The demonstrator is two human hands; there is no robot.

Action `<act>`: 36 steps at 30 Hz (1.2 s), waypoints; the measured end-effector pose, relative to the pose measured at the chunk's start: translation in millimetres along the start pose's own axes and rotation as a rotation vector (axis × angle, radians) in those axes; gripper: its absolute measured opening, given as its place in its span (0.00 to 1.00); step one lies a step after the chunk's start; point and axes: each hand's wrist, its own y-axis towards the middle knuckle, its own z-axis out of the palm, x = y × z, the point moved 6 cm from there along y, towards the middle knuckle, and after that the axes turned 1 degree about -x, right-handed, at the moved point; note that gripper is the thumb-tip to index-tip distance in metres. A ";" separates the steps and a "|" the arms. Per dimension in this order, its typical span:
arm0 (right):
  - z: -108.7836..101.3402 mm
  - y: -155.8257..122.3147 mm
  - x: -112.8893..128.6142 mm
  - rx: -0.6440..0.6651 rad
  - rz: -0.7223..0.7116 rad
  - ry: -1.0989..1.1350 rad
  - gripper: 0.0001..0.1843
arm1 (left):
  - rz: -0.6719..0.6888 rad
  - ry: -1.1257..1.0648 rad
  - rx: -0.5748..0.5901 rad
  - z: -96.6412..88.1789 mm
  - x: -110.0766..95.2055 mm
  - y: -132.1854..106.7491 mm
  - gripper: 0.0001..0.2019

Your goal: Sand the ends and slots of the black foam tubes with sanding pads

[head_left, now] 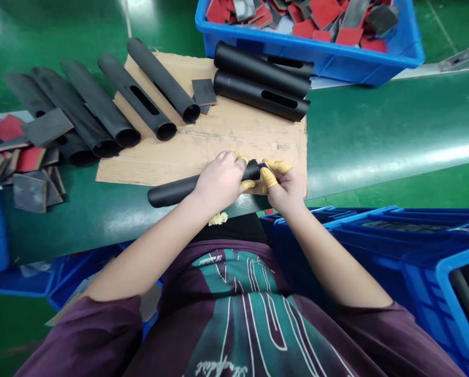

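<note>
my left fingers [247, 185] wrapped round one black tube [174, 191], my right fingers [268, 177] at its end.
i hold the tube at the near edge of the cardboard sheet [203, 157], part of it out over the bare green surface [376, 131]; my left grip is closed round it, and my right thumb and fingertips are nearly together, pinching a small dark piece [262, 166] at the tube's right end. beyond lie five slanting tubes [152, 73] to the left and three tubes [242, 89] to the right, close to one blue bin [356, 68] of red and dark pads. two loose pads [204, 92] overlap between the groups. a pad pile [30, 191], too jumbled for me to count, partly covers the leftmost of the five.
</note>
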 end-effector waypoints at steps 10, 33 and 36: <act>1.4 4.5 27.4 -0.066 -0.081 -0.114 0.22 | 0.002 0.018 0.034 3.0 1.0 2.0 0.17; -5.0 -4.8 37.4 -0.092 -0.338 -0.441 0.14 | -0.038 -0.134 0.038 6.5 8.4 10.1 0.13; -5.5 -0.8 32.6 -0.055 -0.297 -0.443 0.15 | -0.044 -0.146 0.039 6.2 8.5 10.3 0.14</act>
